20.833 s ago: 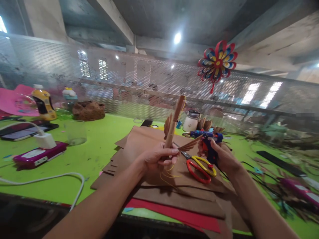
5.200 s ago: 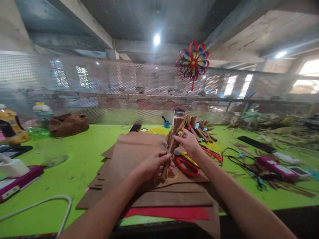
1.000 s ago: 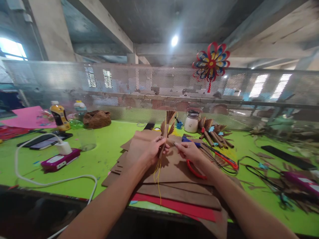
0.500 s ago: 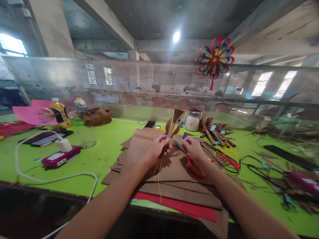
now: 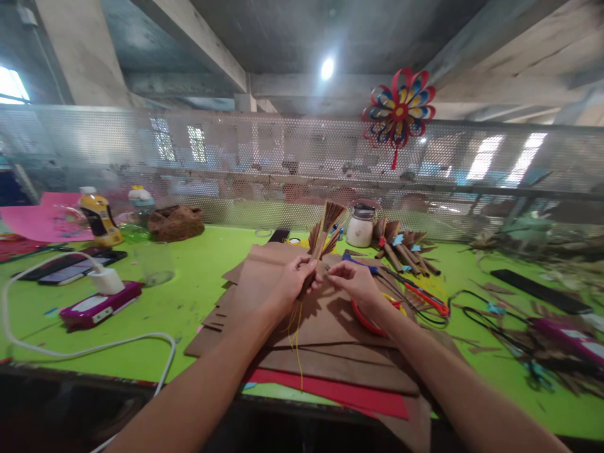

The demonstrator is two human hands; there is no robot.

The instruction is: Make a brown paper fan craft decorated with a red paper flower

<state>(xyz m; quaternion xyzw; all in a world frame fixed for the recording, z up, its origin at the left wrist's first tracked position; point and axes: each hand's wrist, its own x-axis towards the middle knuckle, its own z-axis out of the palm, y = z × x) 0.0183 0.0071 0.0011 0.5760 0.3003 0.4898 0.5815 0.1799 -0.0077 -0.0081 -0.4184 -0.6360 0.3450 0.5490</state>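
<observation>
My left hand (image 5: 302, 277) is closed around the stem of a brown paper bundle (image 5: 319, 244), whose pleated, fringed ends fan out above the fingers. Thin yellow threads (image 5: 298, 352) dangle below this hand. Just to the right is my right hand (image 5: 353, 280), its fingertips drawn together close to the left fingers. Whether anything sits between those fingertips is too small to make out. Red-handled scissors (image 5: 367, 319) show under the right hand and wrist, their blades hidden. Beneath both hands lies a stack of brown paper sheets (image 5: 278, 277).
Finished-looking paper bundles (image 5: 408, 248) lie behind on the right, beside a lidded white jar (image 5: 361, 226). An orange-and-blue tool (image 5: 425, 299) with a dark cord lies to the right. A purple power strip (image 5: 101, 305) and white cable occupy the left. A perforated screen (image 5: 283, 151) borders the back.
My right hand has shifted left and its fingertips now come near the left hand. The scissor blades, visible before, are hidden now. My left hand keeps its hold, and the view has turned slightly right.
</observation>
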